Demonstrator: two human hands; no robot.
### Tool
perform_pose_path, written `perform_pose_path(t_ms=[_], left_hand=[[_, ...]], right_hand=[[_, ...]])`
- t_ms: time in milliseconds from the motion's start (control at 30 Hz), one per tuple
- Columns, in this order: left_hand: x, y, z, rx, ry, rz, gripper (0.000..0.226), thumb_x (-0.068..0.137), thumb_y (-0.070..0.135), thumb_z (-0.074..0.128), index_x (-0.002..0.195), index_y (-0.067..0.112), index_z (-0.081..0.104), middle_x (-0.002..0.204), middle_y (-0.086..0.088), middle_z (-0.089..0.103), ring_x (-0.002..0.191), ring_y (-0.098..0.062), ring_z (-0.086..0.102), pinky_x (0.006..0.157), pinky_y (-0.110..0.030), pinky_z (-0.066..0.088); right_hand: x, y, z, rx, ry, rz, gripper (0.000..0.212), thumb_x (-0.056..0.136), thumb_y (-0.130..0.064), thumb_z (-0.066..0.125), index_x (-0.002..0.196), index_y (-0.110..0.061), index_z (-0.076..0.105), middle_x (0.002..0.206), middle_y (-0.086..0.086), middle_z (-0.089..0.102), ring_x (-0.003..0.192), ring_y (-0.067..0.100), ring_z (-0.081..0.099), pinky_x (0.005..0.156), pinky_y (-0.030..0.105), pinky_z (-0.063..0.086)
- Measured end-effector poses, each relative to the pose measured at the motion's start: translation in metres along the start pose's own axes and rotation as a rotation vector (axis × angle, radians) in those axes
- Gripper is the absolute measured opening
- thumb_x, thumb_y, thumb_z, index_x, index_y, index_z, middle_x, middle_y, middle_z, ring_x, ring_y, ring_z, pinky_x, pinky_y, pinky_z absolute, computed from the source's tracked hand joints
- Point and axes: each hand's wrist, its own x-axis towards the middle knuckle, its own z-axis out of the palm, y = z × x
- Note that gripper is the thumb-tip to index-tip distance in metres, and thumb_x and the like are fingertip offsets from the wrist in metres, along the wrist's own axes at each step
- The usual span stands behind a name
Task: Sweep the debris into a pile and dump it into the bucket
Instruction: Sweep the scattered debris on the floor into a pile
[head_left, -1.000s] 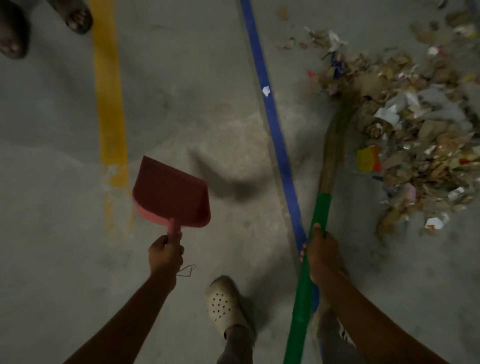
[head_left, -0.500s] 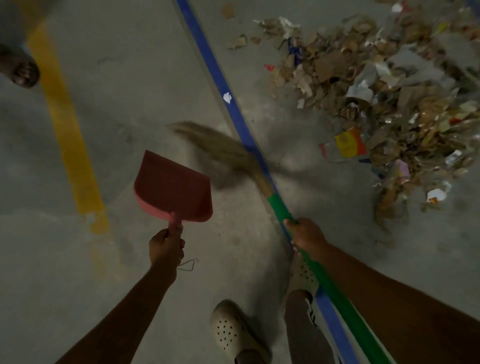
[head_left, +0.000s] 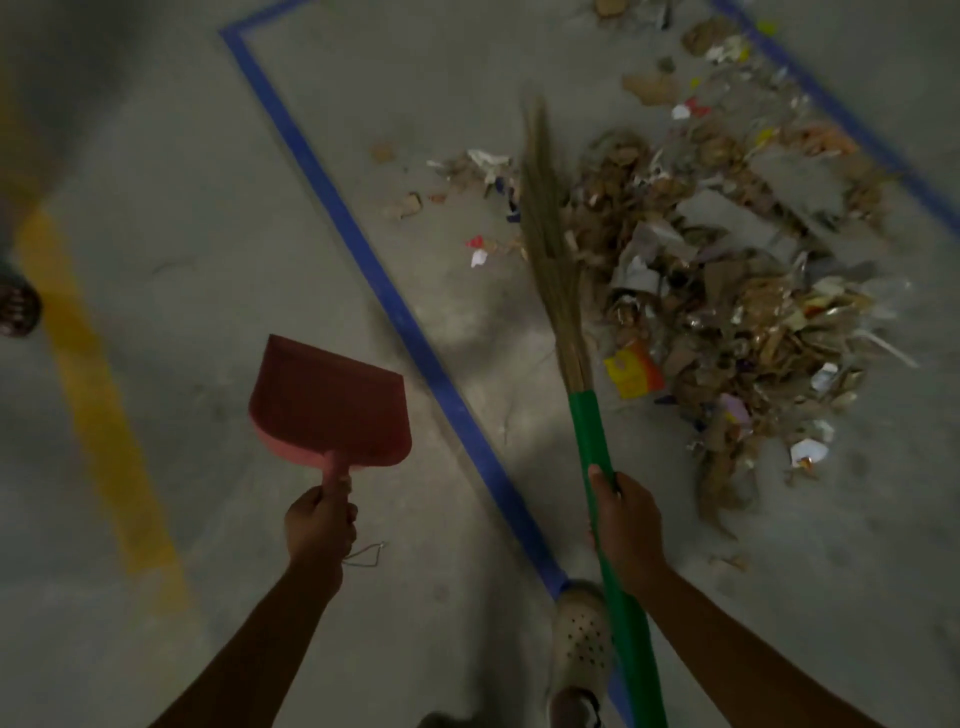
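The right hand (head_left: 626, 525) grips the green broom (head_left: 597, 457) handle, bristles laid along the debris (head_left: 727, 291) pile's left edge, inside the blue floor tape (head_left: 395, 306). The left hand (head_left: 319, 522) clasps the red dustpan (head_left: 332, 402) handle, held off the floor, presumably ready for scooping. No bucket is visible.

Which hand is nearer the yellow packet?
Right. The right hand grips the broom just below the yellow packet; the left hand holds the dustpan across the blue line.

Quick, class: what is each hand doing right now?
Left hand: grips the handle of the red dustpan.
Right hand: grips the green handle of the broom.
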Motion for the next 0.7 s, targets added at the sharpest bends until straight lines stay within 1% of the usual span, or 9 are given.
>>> perform_pose_path(t_ms=[67, 133, 233, 333, 367, 500, 567, 667, 700], left_hand=[[0.007, 0.024, 0.008, 0.007, -0.004, 0.029, 0.032, 0.097, 0.032, 0.060, 0.088, 0.002, 0.063, 0.065, -0.012, 0.050, 0.035, -0.008, 0.036, 0.036, -0.014, 0.026], [0.019, 0.045, 0.015, -0.008, -0.016, 0.044, 0.028, 0.098, 0.028, 0.058, 0.089, 0.002, 0.064, 0.065, -0.012, 0.050, 0.037, -0.009, 0.037, 0.035, -0.015, 0.027], [0.045, 0.069, 0.025, -0.012, -0.036, 0.050, 0.024, 0.099, 0.024, 0.057, 0.092, 0.002, 0.064, 0.064, -0.010, 0.051, 0.041, -0.012, 0.038, 0.035, -0.017, 0.029], [0.079, 0.086, 0.032, -0.006, -0.030, 0.038, 0.023, 0.098, 0.022, 0.058, 0.095, 0.001, 0.064, 0.064, -0.010, 0.049, 0.041, -0.012, 0.038, 0.035, -0.016, 0.028], [0.094, 0.093, 0.034, 0.000, -0.033, 0.033, 0.022, 0.098, 0.022, 0.058, 0.096, 0.000, 0.065, 0.064, -0.010, 0.049, 0.041, -0.012, 0.038, 0.035, -0.016, 0.027], [0.155, 0.117, 0.038, 0.038, -0.045, 0.008, 0.021, 0.098, 0.021, 0.058, 0.093, 0.002, 0.064, 0.064, -0.009, 0.048, 0.039, -0.010, 0.036, 0.034, -0.016, 0.026], [0.190, 0.132, 0.035, 0.048, -0.058, 0.001, 0.021, 0.097, 0.023, 0.058, 0.092, 0.003, 0.063, 0.063, -0.009, 0.047, 0.038, -0.009, 0.035, 0.035, -0.015, 0.025], [0.234, 0.154, 0.026, 0.076, -0.062, -0.001, 0.018, 0.096, 0.021, 0.060, 0.091, 0.004, 0.062, 0.063, -0.009, 0.047, 0.035, -0.008, 0.035, 0.035, -0.015, 0.024], [0.250, 0.163, 0.023, 0.085, -0.068, 0.001, 0.019, 0.096, 0.022, 0.061, 0.090, 0.004, 0.062, 0.062, -0.009, 0.047, 0.034, -0.008, 0.035, 0.035, -0.015, 0.024]], right_hand=[[0.005, -0.017, -0.001, -0.019, -0.011, -0.029, 0.039, 0.102, -0.044, 0.050, 0.077, -0.014, 0.059, 0.065, 0.010, 0.062, 0.057, 0.027, 0.063, 0.055, 0.042, 0.055], [0.012, -0.038, 0.003, -0.027, -0.044, -0.033, 0.039, 0.101, -0.043, 0.051, 0.076, -0.015, 0.059, 0.062, 0.007, 0.061, 0.057, 0.026, 0.063, 0.059, 0.044, 0.056], [0.028, -0.067, 0.022, -0.058, -0.096, -0.062, 0.037, 0.101, -0.041, 0.052, 0.075, -0.016, 0.058, 0.058, 0.002, 0.058, 0.053, 0.021, 0.061, 0.056, 0.041, 0.054], [0.047, -0.100, 0.056, -0.049, -0.191, -0.074, 0.035, 0.102, -0.040, 0.052, 0.075, -0.017, 0.055, 0.054, 0.000, 0.055, 0.042, 0.012, 0.055, 0.045, 0.030, 0.048], [0.056, -0.113, 0.072, -0.063, -0.220, -0.081, 0.035, 0.101, -0.041, 0.052, 0.076, -0.018, 0.055, 0.055, 0.000, 0.056, 0.042, 0.010, 0.055, 0.045, 0.029, 0.048], [0.099, -0.158, 0.146, -0.147, -0.291, -0.095, 0.035, 0.098, -0.053, 0.051, 0.080, -0.023, 0.055, 0.073, 0.009, 0.065, 0.066, 0.031, 0.065, 0.062, 0.042, 0.057], [0.123, -0.188, 0.188, -0.199, -0.342, -0.085, 0.034, 0.098, -0.053, 0.049, 0.085, -0.022, 0.055, 0.077, 0.007, 0.066, 0.067, 0.028, 0.065, 0.063, 0.039, 0.057], [0.159, -0.228, 0.241, -0.266, -0.402, -0.027, 0.043, 0.098, -0.052, 0.048, 0.099, -0.011, 0.062, 0.087, 0.012, 0.070, 0.075, 0.031, 0.069, 0.070, 0.040, 0.060], [0.173, -0.240, 0.258, -0.269, -0.420, 0.019, 0.045, 0.098, -0.050, 0.048, 0.103, -0.007, 0.063, 0.087, 0.014, 0.070, 0.074, 0.031, 0.069, 0.071, 0.039, 0.060]])
